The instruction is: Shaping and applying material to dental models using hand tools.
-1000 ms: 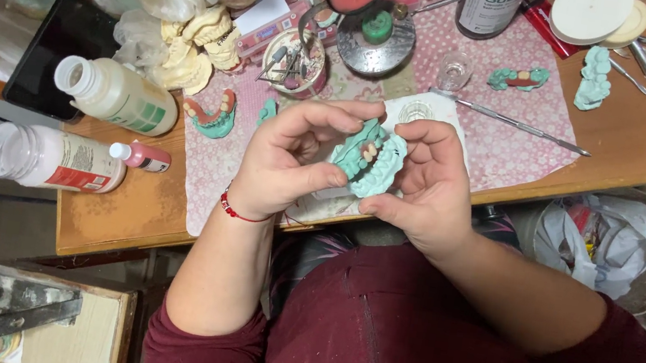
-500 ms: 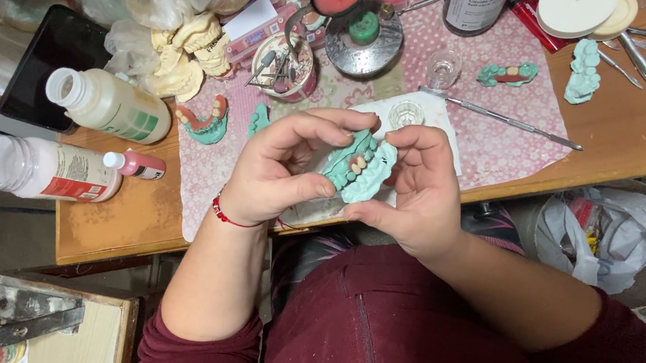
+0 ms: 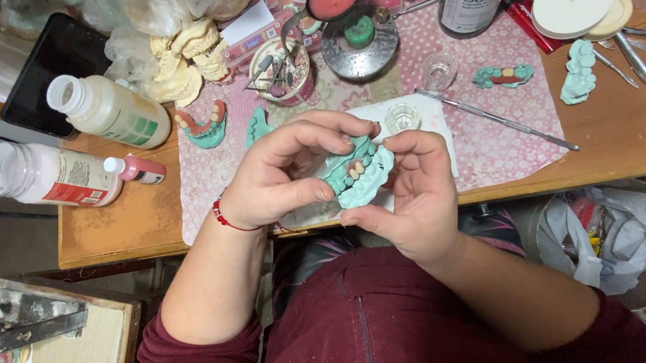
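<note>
Two hands share one thing: the left hand (image 3: pixel 277 175) and the right hand (image 3: pixel 410 194) together hold a green dental cast (image 3: pixel 358 174) just above the near edge of the wooden table (image 3: pixel 642 125), over the person's lap. The cast is tilted, its long axis running from lower right to upper left, and its toothed face with a pink gum strip and pale teeth is turned up toward the camera. The left thumb presses its lower left edge while the left fingers curl over the top; the right fingers close round its right side, so both grips are narrow and shut on the cast. A red cord circles the left wrist. Just behind the hands a small clear glass cup (image 3: pixel 404 117) stands on a white paper; a long metal instrument (image 3: pixel 500 120) lies on the pink patterned cloth (image 3: pixel 504 152). Two white plastic bottles (image 3: pixel 110 111) lie on their sides well to the left.
</note>
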